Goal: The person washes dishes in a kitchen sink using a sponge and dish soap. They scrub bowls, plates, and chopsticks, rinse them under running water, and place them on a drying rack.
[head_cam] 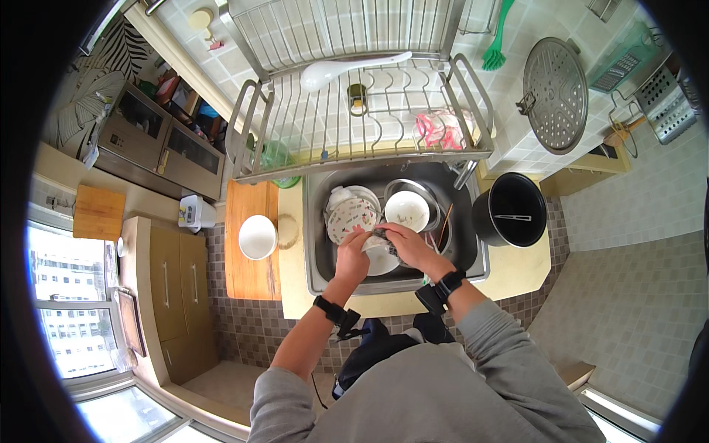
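Observation:
Over the steel sink (476, 243), my left hand (352, 256) grips the edge of a small white dish (376, 242), mostly hidden by my fingers. My right hand (410, 247) presses a dark scrubber (381, 233), which looks like steel wool, against that dish. Just below both hands a white bowl (382, 262) lies in the sink. A plate with a printed pattern (350, 219) leans on other dishes at the sink's left. Behind my right hand, a white bowl (407, 209) with bits of residue sits in a metal basin (436, 200).
Chopsticks (445, 225) lean at the sink's right. A black pot (501, 221) stands right of the sink. Left of it, a white bowl (258, 237) sits on a wooden board (238, 282). Above the sink's back hangs a metal dish rack (354, 166) holding a white ladle (324, 75). The faucet (464, 176) is at back right.

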Demonstrator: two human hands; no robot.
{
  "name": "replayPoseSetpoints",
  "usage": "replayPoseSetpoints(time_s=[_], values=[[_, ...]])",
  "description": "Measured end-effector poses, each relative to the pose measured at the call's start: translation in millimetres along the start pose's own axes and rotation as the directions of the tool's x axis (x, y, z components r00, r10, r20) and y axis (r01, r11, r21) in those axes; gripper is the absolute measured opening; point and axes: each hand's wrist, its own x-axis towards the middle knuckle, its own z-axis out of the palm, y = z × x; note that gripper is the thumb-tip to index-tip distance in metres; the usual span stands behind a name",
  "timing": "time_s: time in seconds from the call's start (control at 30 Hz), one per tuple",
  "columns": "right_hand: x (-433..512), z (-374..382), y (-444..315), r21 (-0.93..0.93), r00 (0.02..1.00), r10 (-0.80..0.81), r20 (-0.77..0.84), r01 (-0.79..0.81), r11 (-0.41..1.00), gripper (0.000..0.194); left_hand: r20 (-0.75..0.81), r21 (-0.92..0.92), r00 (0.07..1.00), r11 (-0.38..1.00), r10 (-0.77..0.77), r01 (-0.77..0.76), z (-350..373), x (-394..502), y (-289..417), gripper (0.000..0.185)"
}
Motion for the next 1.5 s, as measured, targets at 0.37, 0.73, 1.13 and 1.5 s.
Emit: replayPoseSetpoints(time_s=[0.37, 0.73, 1.13, 1.5], values=[[-25, 19, 22, -0.067, 0.847, -0.076, -0.526, 0.047, 0.997, 0.048, 0.022, -0.919, 0.615, 0.226, -0.789, 0.323, 66, -3, 29, 0.038], [-19, -6, 5, -0.421, 0.887, -0.222, -0.404, 0.035, 0.907, 0.051, 0.111, 0.047, 0.939, 0.946, -0.324, 0.321, 18, 31, 23, 0.029], [-8, -22, -3, -0.284, 0.93, -0.121, -0.346, 0.019, 0.959, 0.042, -0.031, -0.142, 0.827, 0.822, -0.561, 0.552, 40, 19, 26, 0.041], [1, -9, 20, -0.08, 0.899, -0.046, -0.436, 0.013, 0.997, 0.05, -0.059, -0.456, 0.75, 0.686, -0.659, 0.566, 48, 26, 16, 0.042]])
